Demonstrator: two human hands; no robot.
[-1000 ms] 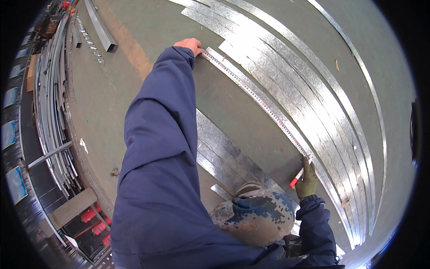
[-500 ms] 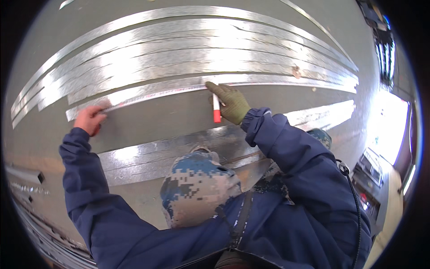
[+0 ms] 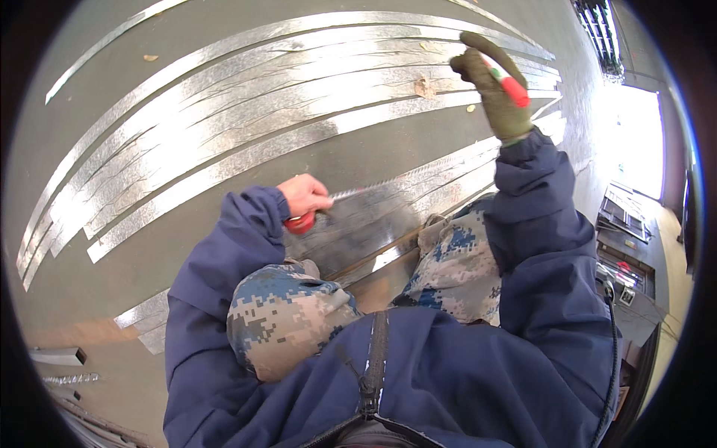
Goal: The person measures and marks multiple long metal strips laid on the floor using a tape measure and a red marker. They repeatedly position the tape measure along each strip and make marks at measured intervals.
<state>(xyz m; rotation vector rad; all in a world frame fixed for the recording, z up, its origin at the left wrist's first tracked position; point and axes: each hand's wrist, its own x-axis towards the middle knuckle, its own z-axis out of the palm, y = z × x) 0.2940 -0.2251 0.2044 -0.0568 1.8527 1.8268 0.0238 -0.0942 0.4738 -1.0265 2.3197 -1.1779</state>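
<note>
Left hand (image 3: 305,196): bare, 10 o'clock, fingers wrapped round a red tape measure (image 3: 300,223)
Tape blade (image 3: 360,190): sticks out toward 2-ish
Right hand (image 3: 494,101): gloved, between 1 and 2, curled round a red-ended marker (image 3: 515,91)
Metal strips (image 3: 216,104): shiny arc, 9 to 2

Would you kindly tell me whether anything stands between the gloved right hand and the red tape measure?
Only the left hand visibly does: it wraps the upper side of the tape measure. Otherwise, nothing visible blocks the space from the right hand; the metal strips lie flat below.
</note>
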